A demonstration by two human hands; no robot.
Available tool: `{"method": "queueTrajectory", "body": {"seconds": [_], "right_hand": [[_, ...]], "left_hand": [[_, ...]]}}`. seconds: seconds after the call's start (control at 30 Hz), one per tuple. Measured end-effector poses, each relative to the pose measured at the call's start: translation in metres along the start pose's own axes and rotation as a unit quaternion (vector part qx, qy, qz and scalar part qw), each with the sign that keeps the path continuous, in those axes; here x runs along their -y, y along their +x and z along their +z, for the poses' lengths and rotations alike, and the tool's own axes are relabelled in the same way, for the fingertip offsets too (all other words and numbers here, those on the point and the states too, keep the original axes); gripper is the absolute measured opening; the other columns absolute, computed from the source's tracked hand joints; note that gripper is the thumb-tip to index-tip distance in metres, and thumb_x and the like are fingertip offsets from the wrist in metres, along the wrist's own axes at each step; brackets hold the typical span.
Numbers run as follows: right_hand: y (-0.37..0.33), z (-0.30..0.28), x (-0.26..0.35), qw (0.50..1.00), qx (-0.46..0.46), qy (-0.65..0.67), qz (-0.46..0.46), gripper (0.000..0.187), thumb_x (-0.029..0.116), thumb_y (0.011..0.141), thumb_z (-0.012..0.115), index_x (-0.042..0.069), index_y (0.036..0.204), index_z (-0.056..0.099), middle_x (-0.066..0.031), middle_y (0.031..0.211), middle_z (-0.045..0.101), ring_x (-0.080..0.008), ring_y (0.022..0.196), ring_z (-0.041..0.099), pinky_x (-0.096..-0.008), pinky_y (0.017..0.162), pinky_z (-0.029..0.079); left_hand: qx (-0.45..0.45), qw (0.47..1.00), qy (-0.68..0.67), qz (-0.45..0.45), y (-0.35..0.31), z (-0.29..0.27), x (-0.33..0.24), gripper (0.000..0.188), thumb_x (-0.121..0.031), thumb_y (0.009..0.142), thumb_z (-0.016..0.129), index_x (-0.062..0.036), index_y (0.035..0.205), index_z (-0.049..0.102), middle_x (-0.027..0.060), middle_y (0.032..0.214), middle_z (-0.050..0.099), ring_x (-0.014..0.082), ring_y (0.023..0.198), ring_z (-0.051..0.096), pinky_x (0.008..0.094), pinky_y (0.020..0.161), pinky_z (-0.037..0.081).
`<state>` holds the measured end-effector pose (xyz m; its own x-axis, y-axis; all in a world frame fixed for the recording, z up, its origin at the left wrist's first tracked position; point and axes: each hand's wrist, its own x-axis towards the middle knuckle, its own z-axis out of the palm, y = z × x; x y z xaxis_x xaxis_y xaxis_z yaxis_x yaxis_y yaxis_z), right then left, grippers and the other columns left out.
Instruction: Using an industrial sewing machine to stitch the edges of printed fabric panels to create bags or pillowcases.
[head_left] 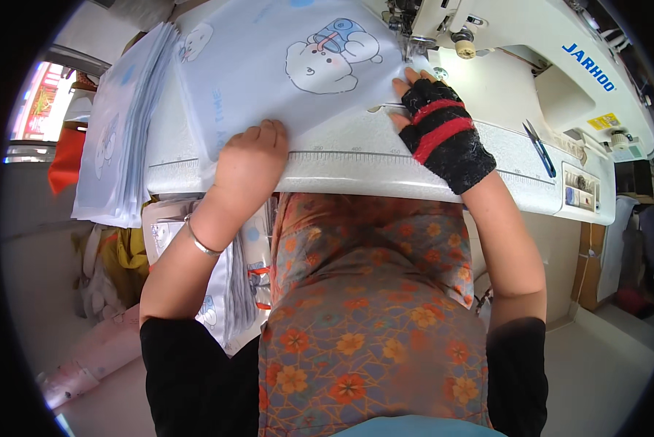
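A pale blue-white fabric sheet [268, 95] printed with a white cartoon puppy lies over the sewing machine table, its right edge at the needle. My left hand [252, 154], bare with a bangle at the wrist, is closed on the sheet's near edge, fingers curled over it. My right hand [443, 127] wears a black fingerless glove [454, 149] with red stripes. It rests flat beside the sheet's right corner, fingers spread, fingertips close to the presser foot [408, 54] of the white sewing machine [531, 36].
A stack of similar printed sheets [119, 138] hangs over the table's left edge. Blue-handled thread snips [542, 149] lie to the right, near a small compartment [580, 191] of bobbins. A ruler strip [327, 156] runs along the front. More printed pieces [232, 291] sit below the table.
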<state>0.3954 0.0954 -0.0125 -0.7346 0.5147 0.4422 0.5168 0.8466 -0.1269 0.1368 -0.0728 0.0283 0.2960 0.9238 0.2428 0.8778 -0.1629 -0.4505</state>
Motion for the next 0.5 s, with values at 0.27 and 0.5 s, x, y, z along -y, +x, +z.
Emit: {"method": "queueTrajectory", "body": {"seconds": [0.27, 0.5], "right_hand": [[-0.001, 0.003, 0.000, 1.000, -0.004, 0.020, -0.001, 0.050, 0.020, 0.085, 0.065, 0.011, 0.133, 0.054, -0.0182, 0.141, 0.049, -0.0405, 0.131, 0.045, -0.0485, 0.109, 0.038], [-0.004, -0.004, -0.003, 0.996, -0.014, 0.081, -0.021, 0.051, -0.003, 0.074, 0.056, 0.008, 0.124, 0.059, -0.0184, 0.135, 0.053, -0.0391, 0.122, 0.052, -0.0440, 0.105, 0.044]], "left_hand": [[0.060, 0.996, -0.033, 0.053, 0.008, -0.037, -0.043, 0.006, -0.013, 0.069, 0.061, -0.0085, 0.073, 0.062, 0.0056, 0.075, 0.061, 0.0165, 0.067, 0.061, 0.0288, 0.055, 0.049], [0.045, 0.979, -0.163, 0.113, 0.029, -0.060, -0.089, 0.005, -0.014, 0.068, 0.062, -0.0089, 0.070, 0.062, 0.0048, 0.068, 0.061, 0.0172, 0.064, 0.063, 0.0283, 0.053, 0.047]]}}
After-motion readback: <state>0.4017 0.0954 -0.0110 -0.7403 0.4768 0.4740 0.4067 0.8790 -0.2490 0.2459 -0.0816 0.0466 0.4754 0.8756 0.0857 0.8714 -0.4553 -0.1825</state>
